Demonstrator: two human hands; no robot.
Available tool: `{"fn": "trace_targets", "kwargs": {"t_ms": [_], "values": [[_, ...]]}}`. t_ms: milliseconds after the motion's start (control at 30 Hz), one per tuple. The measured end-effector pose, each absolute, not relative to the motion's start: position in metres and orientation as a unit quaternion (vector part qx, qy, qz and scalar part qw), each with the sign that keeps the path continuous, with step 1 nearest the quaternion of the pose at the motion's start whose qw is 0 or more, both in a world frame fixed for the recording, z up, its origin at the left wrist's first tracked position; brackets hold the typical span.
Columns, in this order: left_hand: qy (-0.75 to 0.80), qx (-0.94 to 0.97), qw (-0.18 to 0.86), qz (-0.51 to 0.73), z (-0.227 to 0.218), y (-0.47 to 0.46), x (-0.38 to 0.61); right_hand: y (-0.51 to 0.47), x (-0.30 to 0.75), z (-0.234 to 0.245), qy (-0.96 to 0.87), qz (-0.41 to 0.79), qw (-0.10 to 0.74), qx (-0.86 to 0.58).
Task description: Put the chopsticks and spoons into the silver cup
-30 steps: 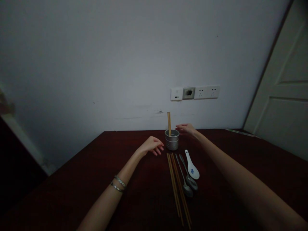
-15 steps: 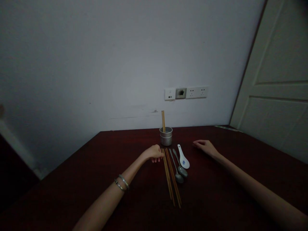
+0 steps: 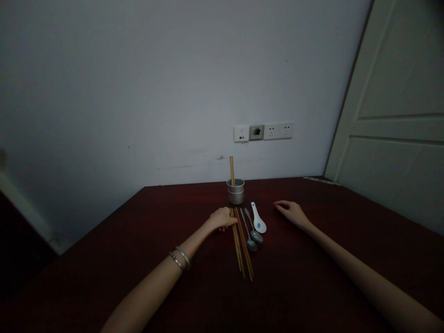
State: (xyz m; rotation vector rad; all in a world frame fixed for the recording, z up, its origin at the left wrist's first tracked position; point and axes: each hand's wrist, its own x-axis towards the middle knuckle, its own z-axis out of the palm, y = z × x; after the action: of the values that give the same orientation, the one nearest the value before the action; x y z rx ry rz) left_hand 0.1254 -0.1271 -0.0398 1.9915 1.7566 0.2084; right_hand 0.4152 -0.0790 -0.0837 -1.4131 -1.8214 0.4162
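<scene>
My left hand [image 3: 222, 218] rests on the dark red table [image 3: 312, 282] with its fingers curled onto the far ends of several wooden chopsticks [image 3: 242, 247] lying flat. Two bracelets [image 3: 179, 258] are on that wrist. My right hand [image 3: 291, 212] lies flat and open on the table, right of the cutlery, touching none of it. Between the hands lie two metal spoons [image 3: 251, 236] and a white ceramic spoon [image 3: 258, 221]. Behind them stands a small metal cup [image 3: 236, 194] with a pair of chopsticks [image 3: 231, 169] upright in it.
The table's far edge meets a grey-white wall with a row of sockets [image 3: 263, 132] above the cup. A pale door [image 3: 398, 115] stands at the right. The room is dim.
My right hand left the cup and came down flat on the table to the right. My left hand shifted from beside the cup onto the ends of the lying chopsticks. The view drew back.
</scene>
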Motion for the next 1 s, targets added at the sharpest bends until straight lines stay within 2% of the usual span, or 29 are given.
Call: {"fn": "trace_targets", "kwargs": {"t_ms": [167, 467, 733, 1000], "values": [[0.654, 0.73, 0.193, 0.055, -0.041, -0.125, 0.131, -0.082, 0.415, -0.082, -0.723, 0.158, 0.387, -0.55], [0.662, 0.728, 0.174, 0.034, -0.039, -0.126, 0.135, -0.083, 0.415, -0.081, -0.722, 0.159, 0.385, -0.553], [0.675, 0.727, 0.089, 0.09, -0.044, -0.129, 0.144, -0.084, 0.414, -0.081, -0.721, 0.152, 0.388, -0.553], [0.675, 0.726, 0.074, 0.106, -0.049, -0.13, 0.145, -0.084, 0.414, -0.081, -0.724, 0.151, 0.383, -0.553]]}}
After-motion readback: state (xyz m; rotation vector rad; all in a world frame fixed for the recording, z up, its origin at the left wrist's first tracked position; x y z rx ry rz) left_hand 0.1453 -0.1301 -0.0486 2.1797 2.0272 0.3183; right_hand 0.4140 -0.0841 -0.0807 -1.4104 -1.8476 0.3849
